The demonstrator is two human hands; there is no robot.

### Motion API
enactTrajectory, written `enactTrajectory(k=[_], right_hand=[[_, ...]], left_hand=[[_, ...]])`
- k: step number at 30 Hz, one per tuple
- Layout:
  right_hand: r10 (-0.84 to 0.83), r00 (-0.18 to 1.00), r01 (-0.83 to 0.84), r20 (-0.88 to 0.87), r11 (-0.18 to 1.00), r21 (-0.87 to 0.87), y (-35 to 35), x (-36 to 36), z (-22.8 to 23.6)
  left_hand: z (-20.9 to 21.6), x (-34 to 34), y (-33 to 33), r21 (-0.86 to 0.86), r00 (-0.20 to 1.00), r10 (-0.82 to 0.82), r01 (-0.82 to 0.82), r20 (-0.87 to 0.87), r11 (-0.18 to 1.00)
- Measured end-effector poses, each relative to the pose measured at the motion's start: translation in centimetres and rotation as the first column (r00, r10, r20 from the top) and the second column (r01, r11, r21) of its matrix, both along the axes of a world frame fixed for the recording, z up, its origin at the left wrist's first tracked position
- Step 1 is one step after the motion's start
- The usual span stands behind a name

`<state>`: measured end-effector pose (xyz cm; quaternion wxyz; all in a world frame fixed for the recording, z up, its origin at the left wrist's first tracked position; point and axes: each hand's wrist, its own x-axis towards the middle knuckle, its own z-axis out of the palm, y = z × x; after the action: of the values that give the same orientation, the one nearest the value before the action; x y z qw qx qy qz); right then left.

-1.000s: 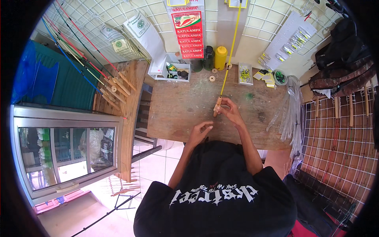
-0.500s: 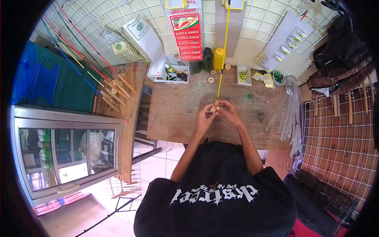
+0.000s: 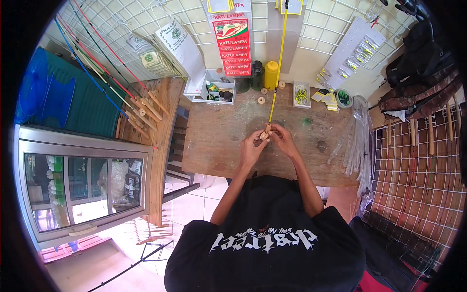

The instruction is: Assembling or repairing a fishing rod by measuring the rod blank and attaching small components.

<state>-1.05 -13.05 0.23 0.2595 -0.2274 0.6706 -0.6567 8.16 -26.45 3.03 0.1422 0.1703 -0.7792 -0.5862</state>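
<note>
A thin yellow fishing rod [image 3: 278, 73] stretches from my hands toward the back wall, its wooden handle [image 3: 268, 127] near the middle of the workbench. My left hand [image 3: 252, 145] is closed round the handle's lower part, fingertips pinching it from the left. From the other side my right hand [image 3: 283, 139] grips the same handle, thumb and fingers pressed to it. The fingers cover much of the handle, and what the lower fingertips touch is too small to make out. Beyond my hands a small round wooden ring [image 3: 261, 100] lies on the wooden workbench [image 3: 214, 146].
Along the back stand a white tray [image 3: 198, 100] with small bottles, a yellow squeeze bottle [image 3: 271, 75], a white box [image 3: 301, 104] of small yellow-green pieces and a round tub [image 3: 343, 97]. Clear plastic sleeves [image 3: 359, 141] hang over the right edge. More rods [image 3: 146, 107] lean at left.
The whole view has shifted slightly. Both hands stay on the rod handle, with only small finger movement, and slightly more of the handle shows between them.
</note>
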Motion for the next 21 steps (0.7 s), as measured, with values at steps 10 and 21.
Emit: enactTrajectory(k=[10,21], right_hand=[[-0.039,0.998,0.040,-0.049,0.999,0.018,-0.1,0.0,0.7],[-0.077,0.988,0.077,-0.131,0.997,-0.003,-0.8,-0.2,1.1]], left_hand=[[-0.6,0.1,-0.3,0.013,1.000,-0.018,0.018,-0.026,1.000],[1.4,0.3,-0.3,-0.028,1.000,-0.006,0.005,-0.013,1.000]])
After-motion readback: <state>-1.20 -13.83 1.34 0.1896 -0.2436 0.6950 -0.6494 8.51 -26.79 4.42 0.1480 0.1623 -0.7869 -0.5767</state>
